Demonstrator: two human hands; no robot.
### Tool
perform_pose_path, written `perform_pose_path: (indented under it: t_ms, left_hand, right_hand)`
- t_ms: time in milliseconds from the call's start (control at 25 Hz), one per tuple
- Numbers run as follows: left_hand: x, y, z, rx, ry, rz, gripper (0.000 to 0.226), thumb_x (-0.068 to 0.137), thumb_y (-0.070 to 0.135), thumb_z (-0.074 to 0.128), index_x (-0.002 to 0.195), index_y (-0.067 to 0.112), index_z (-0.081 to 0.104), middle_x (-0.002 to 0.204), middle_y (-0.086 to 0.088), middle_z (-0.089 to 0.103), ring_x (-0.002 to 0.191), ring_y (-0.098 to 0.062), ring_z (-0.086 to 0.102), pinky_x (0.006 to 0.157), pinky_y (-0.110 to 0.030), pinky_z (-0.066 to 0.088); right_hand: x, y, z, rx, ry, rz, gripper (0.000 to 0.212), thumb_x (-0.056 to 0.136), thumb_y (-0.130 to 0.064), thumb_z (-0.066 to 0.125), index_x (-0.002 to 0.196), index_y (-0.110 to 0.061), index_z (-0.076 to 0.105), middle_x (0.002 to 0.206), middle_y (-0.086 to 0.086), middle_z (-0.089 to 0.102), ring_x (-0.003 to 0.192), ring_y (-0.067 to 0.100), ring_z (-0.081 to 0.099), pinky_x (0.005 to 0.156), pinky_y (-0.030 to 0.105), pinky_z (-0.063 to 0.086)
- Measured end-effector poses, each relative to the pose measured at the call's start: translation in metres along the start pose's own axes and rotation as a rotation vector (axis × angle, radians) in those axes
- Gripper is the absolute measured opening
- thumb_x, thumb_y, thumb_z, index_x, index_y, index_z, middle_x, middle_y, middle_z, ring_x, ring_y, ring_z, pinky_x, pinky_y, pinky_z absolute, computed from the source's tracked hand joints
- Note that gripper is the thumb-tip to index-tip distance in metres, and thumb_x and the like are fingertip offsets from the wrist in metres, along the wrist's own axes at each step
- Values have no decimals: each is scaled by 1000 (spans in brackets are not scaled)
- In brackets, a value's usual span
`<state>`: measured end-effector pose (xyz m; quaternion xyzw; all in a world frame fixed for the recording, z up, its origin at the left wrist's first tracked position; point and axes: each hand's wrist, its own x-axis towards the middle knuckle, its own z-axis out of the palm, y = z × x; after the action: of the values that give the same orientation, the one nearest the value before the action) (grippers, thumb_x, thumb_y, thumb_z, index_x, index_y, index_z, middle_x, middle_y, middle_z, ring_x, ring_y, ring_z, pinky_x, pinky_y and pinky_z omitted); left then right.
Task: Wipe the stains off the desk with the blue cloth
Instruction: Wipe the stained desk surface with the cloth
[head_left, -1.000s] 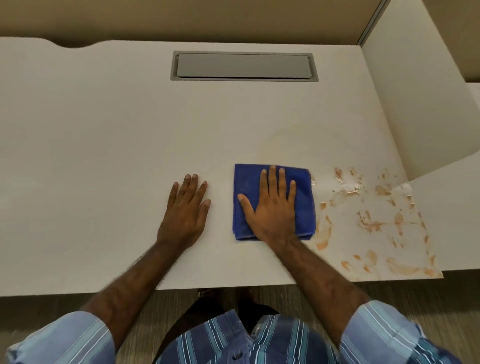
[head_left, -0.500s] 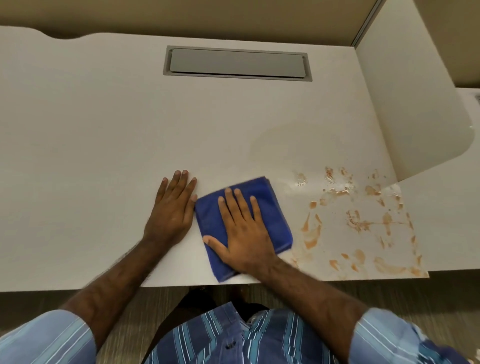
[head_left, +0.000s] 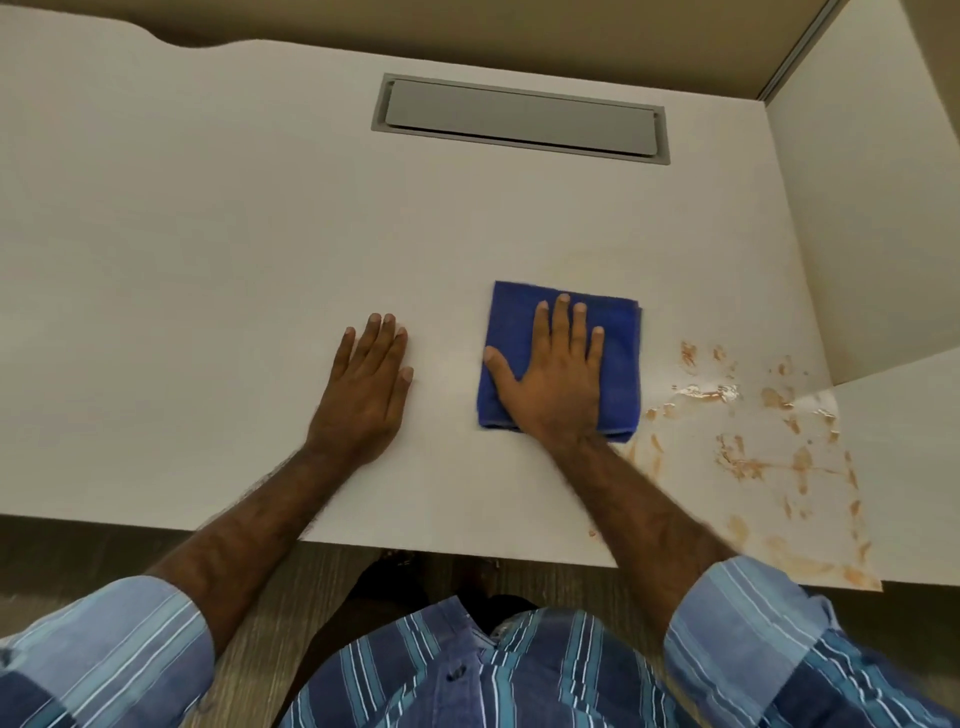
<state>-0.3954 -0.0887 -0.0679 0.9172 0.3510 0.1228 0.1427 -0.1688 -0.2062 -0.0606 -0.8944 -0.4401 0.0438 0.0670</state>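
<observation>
Two hands lie flat on the worktop (head_left: 208, 260): right hand (head_left: 556, 384), grip spread, presses the blue cloth (head_left: 621, 364) just left of the stains (head_left: 769, 457); left hand (head_left: 363, 395) rests bare. Risk: wet residue smears toward the worktop's near edge.

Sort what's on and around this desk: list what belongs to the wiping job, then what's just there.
Part of the job: blue cloth, orange stains, desk, right hand flat on the cloth.

Just there: grey cable hatch, side partition, left hand resting flat on the desk.

Flat hands (head_left: 555, 382), blue cloth (head_left: 621, 332), stains (head_left: 753, 457)
</observation>
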Motion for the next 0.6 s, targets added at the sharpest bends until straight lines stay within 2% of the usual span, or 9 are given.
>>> perform_pose_path:
  t_ms: [160, 280, 480, 600]
  left_hand:
    - [12, 7, 3, -80, 28, -79, 57, 111, 29, 33, 159, -1, 34, 170, -17, 29, 161, -29, 20, 132, -51, 15]
    - [35, 19, 9, -226, -1, -181, 61, 111, 36, 27, 160, 2, 33, 172, -13, 26, 163, -24, 16, 134, -45, 10]
    - [44, 21, 14, -191, 69, -168, 59, 110, 33, 29, 155, -4, 40, 167, -19, 35, 160, -31, 24, 133, -50, 12]
    - [41, 19, 15, -156, 67, -149, 60, 111, 35, 29, 157, -2, 39, 168, -18, 34, 161, -29, 22, 133, -50, 12]
  right_hand:
    - [-88, -22, 11, 9, -38, -286, 103, 104, -84, 26, 177, -14, 12, 187, 12, 5, 174, 32, 2, 139, 62, 11]
    - [-132, -18, 18, -12, -41, -337, 104, 103, -87, 24, 177, -16, 11, 187, 11, 5, 174, 30, 3, 139, 63, 12]
    - [-55, -26, 10, 15, -38, -451, 103, 100, -85, 40, 177, -19, 21, 186, 5, 14, 174, 24, 7, 139, 59, 11]
    - [13, -1, 1, 34, -5, -334, 99, 101, -81, 48, 176, -20, 24, 185, 3, 17, 174, 26, 10, 139, 55, 8]
